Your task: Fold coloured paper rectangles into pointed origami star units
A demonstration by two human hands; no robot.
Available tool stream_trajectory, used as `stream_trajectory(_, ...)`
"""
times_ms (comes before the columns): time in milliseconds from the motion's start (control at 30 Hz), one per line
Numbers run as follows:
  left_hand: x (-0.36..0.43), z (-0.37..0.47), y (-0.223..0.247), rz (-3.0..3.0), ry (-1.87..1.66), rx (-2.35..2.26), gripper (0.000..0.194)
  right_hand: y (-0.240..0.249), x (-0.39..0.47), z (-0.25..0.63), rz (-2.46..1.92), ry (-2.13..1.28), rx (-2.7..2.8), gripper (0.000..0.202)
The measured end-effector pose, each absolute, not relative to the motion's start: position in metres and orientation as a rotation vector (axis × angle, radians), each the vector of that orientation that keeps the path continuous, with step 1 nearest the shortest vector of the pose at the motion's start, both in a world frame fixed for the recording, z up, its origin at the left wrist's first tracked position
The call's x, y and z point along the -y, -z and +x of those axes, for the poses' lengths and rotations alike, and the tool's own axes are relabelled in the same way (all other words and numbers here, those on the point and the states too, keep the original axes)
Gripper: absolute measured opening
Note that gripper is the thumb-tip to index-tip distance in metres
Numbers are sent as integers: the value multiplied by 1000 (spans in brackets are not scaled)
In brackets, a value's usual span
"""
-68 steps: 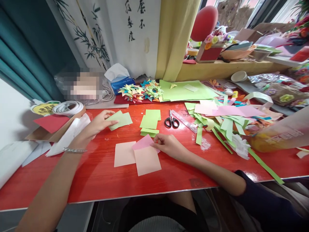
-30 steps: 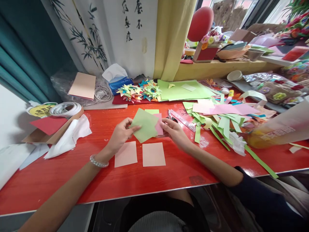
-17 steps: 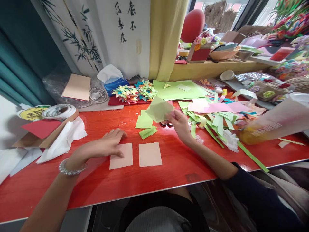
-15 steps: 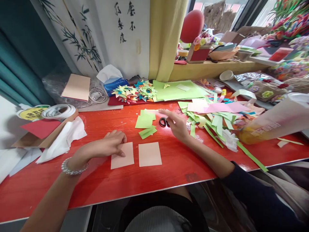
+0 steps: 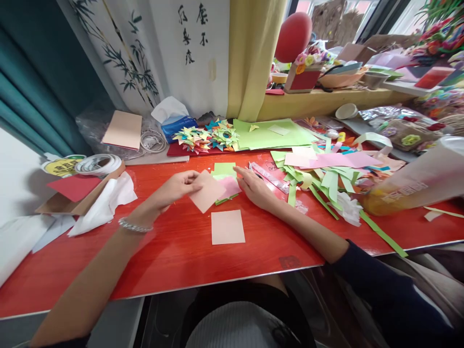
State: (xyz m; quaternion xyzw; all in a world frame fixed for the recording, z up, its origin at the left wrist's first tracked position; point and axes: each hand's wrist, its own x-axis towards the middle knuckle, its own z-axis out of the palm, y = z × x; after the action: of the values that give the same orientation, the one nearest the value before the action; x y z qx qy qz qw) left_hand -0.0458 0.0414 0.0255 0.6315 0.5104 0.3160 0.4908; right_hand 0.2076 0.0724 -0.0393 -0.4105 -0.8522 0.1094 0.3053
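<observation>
My left hand (image 5: 180, 187) pinches a pale peach paper square (image 5: 206, 193) at its left corner, lifted off the table and turned like a diamond. A second peach square (image 5: 228, 227) lies flat near the table's front. My right hand (image 5: 256, 187) is open, its outstretched fingers low over the table at the right edge of a pink piece of paper (image 5: 230, 185). Under that pink piece lie green papers (image 5: 224, 168), partly covered. Scissors (image 5: 250, 166) show only in part behind my right hand, beside a patterned pink strip (image 5: 270, 177).
Cut green strips and pink paper (image 5: 337, 159) are heaped at the right, near a tall translucent cup (image 5: 409, 176). Folded paper rings (image 5: 192, 139) and large green sheets (image 5: 271, 135) lie at the back. A cardboard box with a tape roll (image 5: 99, 165) stands left.
My left hand has lifted the left peach square and carried it up and right. The pink piece now lies over the green papers. My right hand has come slightly down and covers most of the scissors.
</observation>
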Motion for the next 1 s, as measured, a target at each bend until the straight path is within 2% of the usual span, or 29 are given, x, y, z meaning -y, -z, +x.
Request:
stream_trajectory(100,-65,-31,-22,1553,-691,-1253,29,38,-70,209,-1146,-289,2069,41)
stream_trajectory(267,-121,-33,-28,1795,-824,-1338,24,36,-65,211,-782,16,2376,31)
stream_trajectory(500,-173,-11,-9,1954,-505,-1295,17,36,-63,208,-492,160,2678,33)
stream_trajectory(667,-182,-4,0,2025,-393,-1283,45,39,-62,209,-545,161,2702,35)
stream_trajectory(767,-180,-6,1,2032,-333,-1266,29,40,-63,209,-552,141,2715,34)
stream_trajectory(900,-178,-13,-1,2042,-443,-1259,21,40,-64,210,-512,96,2707,35)
stream_trajectory(1000,-175,-29,-11,2002,-680,-1313,25,40,-64,210,-492,79,2680,34)
